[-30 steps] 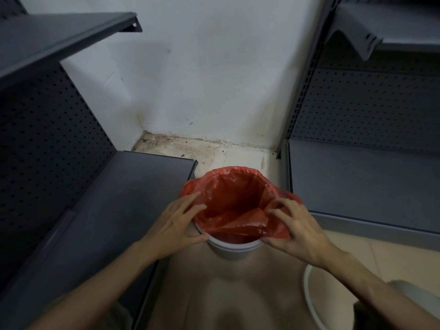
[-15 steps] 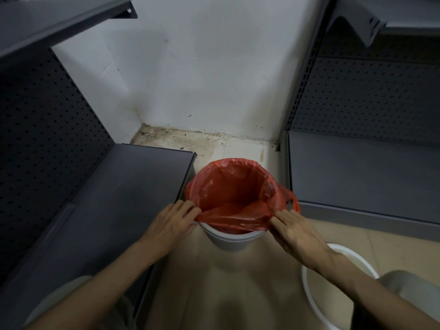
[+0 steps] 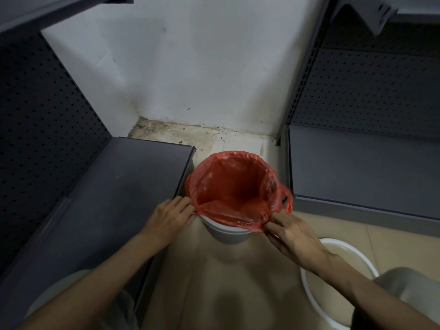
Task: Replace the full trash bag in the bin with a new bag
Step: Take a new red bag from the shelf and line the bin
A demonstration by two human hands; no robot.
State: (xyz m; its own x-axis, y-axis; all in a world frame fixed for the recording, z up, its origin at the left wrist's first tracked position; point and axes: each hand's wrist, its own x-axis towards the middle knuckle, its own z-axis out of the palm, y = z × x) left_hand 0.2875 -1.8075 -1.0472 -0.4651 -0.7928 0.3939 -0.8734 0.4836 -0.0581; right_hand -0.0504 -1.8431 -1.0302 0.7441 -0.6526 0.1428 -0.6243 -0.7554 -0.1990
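Dark grey shelving [image 3: 114, 186] with perforated back panels to the left, its low deck running up to the left side of the bin. Matching grey shelving [image 3: 362, 167] to the right, its base deck just beside the bin on that side. White wall [image 3: 202, 67] behind, stained and grimy where it meets the tiled floor [image 3: 238, 270]. Small white bin [image 3: 226, 234] standing upright on the floor in the gap between the two shelf units. Red trash bag [image 3: 228, 184] set inside the bin, mouth spread wide, its edge folded over the far and side rim, a handle loop hanging outside on the right; near edge stretched flat across the front of the rim, white plastic showing just below. White ring [image 3: 312, 296] lying flat on the floor at lower right, well apart from the bin, partly hidden behind the right forearm. Left hand [image 3: 170, 219] at the bin's front-left, fingers curled and pinching the bag's edge against the rim. Right hand [image 3: 294, 234] at the front-right, thumb and fingertips closed on the bag's edge, pulling it taut over the lip.
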